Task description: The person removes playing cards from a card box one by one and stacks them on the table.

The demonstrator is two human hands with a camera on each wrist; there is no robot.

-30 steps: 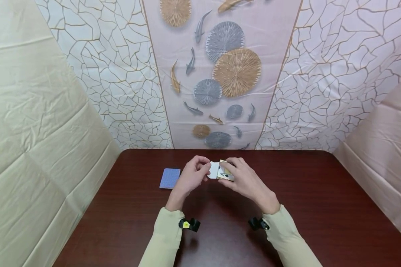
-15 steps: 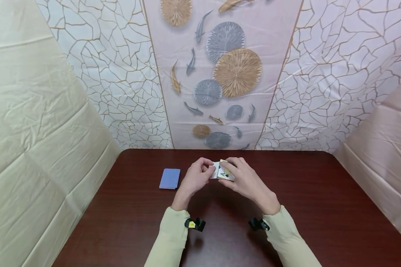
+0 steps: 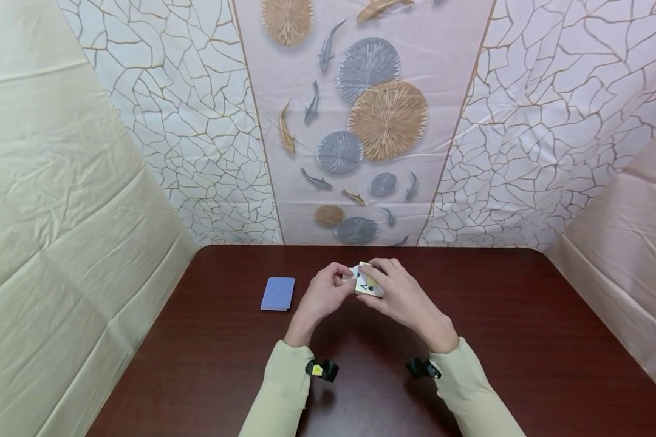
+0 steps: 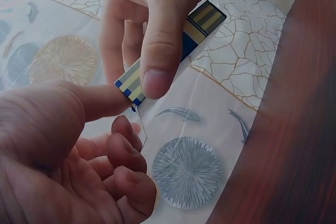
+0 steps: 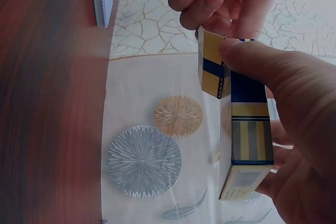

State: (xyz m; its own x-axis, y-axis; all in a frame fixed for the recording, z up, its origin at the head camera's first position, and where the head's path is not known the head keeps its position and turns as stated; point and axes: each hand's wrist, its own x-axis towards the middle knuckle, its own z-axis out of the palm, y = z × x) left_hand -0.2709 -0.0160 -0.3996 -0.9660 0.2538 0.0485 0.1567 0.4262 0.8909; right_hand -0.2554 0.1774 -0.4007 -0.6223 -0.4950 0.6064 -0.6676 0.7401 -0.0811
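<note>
Above the table, my right hand grips a small playing card box, its ace-printed face turned up. The box's side is striped dark blue and yellow in the right wrist view. At the box's left end, the lid flap stands out from the body. My left hand is at this end, thumb against the box's edge and curled fingers by the flap, seeming to pinch it. The inside of the box is hidden. A blue-backed deck of cards lies on the table left of my left hand.
The dark red-brown wooden table reaches back to a patterned cloth with fish and round leaf shapes. Pale cloth walls stand at both sides. Each wrist wears a black strap-on camera.
My left hand has moved right, closer to the box, and the white flap that showed between the hands is now mostly covered. My right hand and the deck have stayed put.
</note>
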